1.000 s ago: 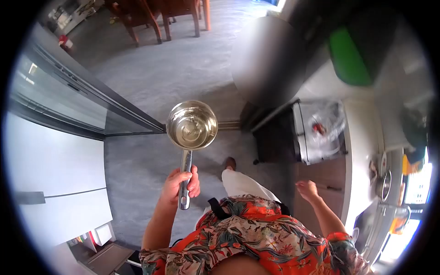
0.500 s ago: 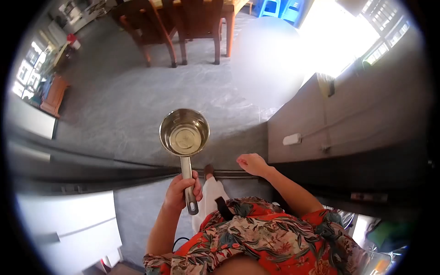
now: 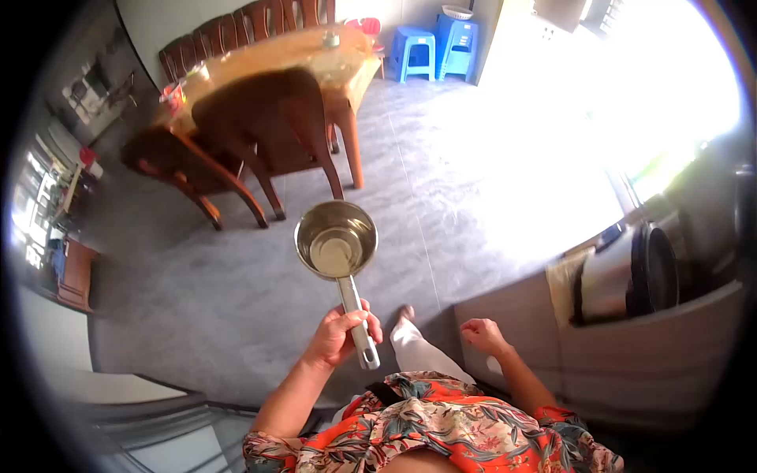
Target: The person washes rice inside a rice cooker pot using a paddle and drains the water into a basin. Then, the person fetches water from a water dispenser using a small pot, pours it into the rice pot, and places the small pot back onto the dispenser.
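Observation:
A shiny metal dipper (image 3: 337,236) with a round, deep bowl and a straight handle is held out in front of my body. My left hand (image 3: 337,334) wraps round its handle, thumb on top; the handle's end with its hanging hole sticks out below. The bowl's open top faces up towards me. Reflections hide whether any liquid is inside. My right hand (image 3: 485,336) hangs at my right side with the fingers curled in, and nothing shows in it. It is nearest to the grey-brown cabinet side (image 3: 512,311).
A wooden table (image 3: 276,55) with chairs (image 3: 268,118) stands ahead to the left. Blue stools (image 3: 414,54) are at the back. On the right, a large pot-like appliance (image 3: 623,276) sits by the cabinet. Strong sunlight washes out the floor (image 3: 505,181) there.
I have stepped forward over the door track, and the table and chairs show nearer and lower. The dipper stays in my left hand. My right hand has swung slightly down and right.

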`<state>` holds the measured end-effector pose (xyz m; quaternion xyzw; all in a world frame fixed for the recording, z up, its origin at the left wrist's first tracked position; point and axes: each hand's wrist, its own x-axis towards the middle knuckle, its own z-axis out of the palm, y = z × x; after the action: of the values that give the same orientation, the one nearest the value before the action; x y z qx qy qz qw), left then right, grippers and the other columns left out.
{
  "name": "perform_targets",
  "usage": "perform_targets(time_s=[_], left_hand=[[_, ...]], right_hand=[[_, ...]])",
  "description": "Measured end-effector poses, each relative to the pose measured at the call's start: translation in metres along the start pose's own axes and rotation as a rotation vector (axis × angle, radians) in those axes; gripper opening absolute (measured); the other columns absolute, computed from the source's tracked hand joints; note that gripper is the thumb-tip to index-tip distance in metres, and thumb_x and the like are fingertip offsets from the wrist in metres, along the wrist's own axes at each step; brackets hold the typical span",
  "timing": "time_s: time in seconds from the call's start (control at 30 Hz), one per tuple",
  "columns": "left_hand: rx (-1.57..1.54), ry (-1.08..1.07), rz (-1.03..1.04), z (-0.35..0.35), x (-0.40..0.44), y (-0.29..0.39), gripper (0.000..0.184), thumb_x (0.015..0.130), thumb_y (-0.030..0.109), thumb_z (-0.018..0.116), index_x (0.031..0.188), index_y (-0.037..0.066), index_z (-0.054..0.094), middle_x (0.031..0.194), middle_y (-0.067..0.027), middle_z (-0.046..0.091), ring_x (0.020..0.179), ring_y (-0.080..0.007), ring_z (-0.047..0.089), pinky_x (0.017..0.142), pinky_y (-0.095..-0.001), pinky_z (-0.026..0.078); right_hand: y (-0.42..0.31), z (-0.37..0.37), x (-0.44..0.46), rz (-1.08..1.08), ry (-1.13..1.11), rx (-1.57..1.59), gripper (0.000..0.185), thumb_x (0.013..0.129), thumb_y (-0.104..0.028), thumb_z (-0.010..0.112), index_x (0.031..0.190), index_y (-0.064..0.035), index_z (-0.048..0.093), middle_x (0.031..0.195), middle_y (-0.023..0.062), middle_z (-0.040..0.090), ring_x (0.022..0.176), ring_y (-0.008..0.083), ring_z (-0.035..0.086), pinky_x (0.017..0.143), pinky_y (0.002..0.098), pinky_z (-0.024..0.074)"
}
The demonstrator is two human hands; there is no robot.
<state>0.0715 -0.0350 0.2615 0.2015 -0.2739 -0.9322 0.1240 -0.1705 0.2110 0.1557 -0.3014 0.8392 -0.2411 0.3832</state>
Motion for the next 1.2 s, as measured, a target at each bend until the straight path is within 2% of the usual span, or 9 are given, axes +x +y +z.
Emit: perform_targets(time_s=[0.13,0.43,0.5,0.57,0.63,0.67,0.8,1.03,1.2], left_hand=[[0.053,0.030,-0.012,0.018,0.096,0.051,0.018,0.083,0.015,0.058,0.097,0.005,0.053,0.081,-0.0158,0.062,0.073,-0.0275,0.062,0.063,-0.0365,0.051],[0.069,0.110,-0.023,0.041,0.320,0.122,0.016,0.084,0.012,0.059,0.098,0.006,0.055,0.102,-0.0155,0.061,0.096,-0.0240,0.060,0.074,-0.0334,0.051],[0.056,0.067,-0.029,0.050,0.371,0.139,0.016,0.085,0.014,0.060,0.098,0.005,0.055,0.103,-0.0136,0.062,0.094,-0.0212,0.058,0.087,-0.0356,0.045],[0.083,0.023,0.002,0.043,0.436,0.148,0.014,0.089,0.013,0.055,0.100,0.005,0.056,0.106,-0.0158,0.061,0.095,-0.0228,0.060,0.080,-0.0376,0.050],[0.138,0.029,-0.050,0.059,0.487,0.160,0.014,0.090,0.017,0.055,0.098,0.005,0.056,0.099,-0.0124,0.061,0.091,-0.0190,0.060,0.077,-0.0318,0.050],[0.143,0.005,-0.113,0.067,0.518,0.167,0.015,0.090,0.018,0.056,0.097,0.005,0.057,0.096,-0.0098,0.062,0.089,-0.0166,0.059,0.075,-0.0293,0.050],[0.168,-0.091,-0.214,0.102,0.618,0.187,0.016,0.092,0.020,0.054,0.096,0.004,0.057,0.086,-0.0023,0.059,0.080,-0.0112,0.057,0.071,-0.0256,0.047],[0.216,-0.163,-0.212,0.153,0.813,0.165,0.023,0.092,0.028,0.055,0.100,0.006,0.054,0.088,0.0006,0.057,0.081,-0.0066,0.053,0.072,-0.0224,0.044],[0.345,-0.322,-0.296,0.187,0.935,0.182,0.031,0.089,0.032,0.059,0.108,0.008,0.054,0.094,0.0013,0.058,0.087,-0.0077,0.055,0.073,-0.0238,0.045]], right_hand=[[-0.056,-0.052,0.102,-0.246,0.125,-0.065,0.024,0.081,-0.023,0.060,0.092,-0.0035,0.068,0.075,0.0103,0.068,0.068,0.0202,0.066,0.064,0.0312,0.0520],[-0.238,-0.199,0.241,-0.335,-0.241,0.281,0.027,0.088,-0.018,0.055,0.105,0.0009,0.061,0.085,0.0120,0.068,0.073,0.0159,0.067,0.065,0.0275,0.0518],[-0.250,-0.218,0.273,-0.400,-0.172,0.214,0.030,0.087,-0.019,0.058,0.109,0.0006,0.059,0.082,0.0115,0.067,0.072,0.0149,0.066,0.064,0.0273,0.0513],[-0.265,-0.241,0.314,-0.373,-0.127,0.198,0.033,0.086,-0.019,0.060,0.112,0.0005,0.057,0.080,0.0108,0.067,0.069,0.0143,0.064,0.063,0.0276,0.0506],[-0.273,-0.265,0.351,-0.251,-0.127,0.231,0.038,0.084,-0.019,0.063,0.115,0.0004,0.055,0.078,0.0098,0.066,0.067,0.0142,0.063,0.061,0.0285,0.0499],[-0.272,-0.276,0.373,-0.247,-0.032,0.165,0.041,0.080,-0.024,0.065,0.112,-0.0004,0.054,0.075,0.0148,0.064,0.070,0.0275,0.065,0.064,0.0344,0.0501],[-0.272,-0.327,0.446,-0.246,0.206,0.125,0.054,0.078,-0.017,0.062,0.126,-0.0039,0.039,0.088,0.0190,0.064,0.079,0.0356,0.063,0.068,0.0396,0.0504],[-0.235,-0.447,0.579,-0.034,0.358,0.016,0.058,0.076,-0.012,0.060,0.129,-0.0108,0.036,0.096,0.0158,0.065,0.085,0.0333,0.064,0.075,0.0411,0.0503],[-0.205,-0.565,0.672,-0.004,0.338,-0.089,0.055,0.074,-0.013,0.064,0.124,-0.0140,0.043,0.074,0.0155,0.065,0.073,0.0337,0.064,0.064,0.0425,0.0489]])
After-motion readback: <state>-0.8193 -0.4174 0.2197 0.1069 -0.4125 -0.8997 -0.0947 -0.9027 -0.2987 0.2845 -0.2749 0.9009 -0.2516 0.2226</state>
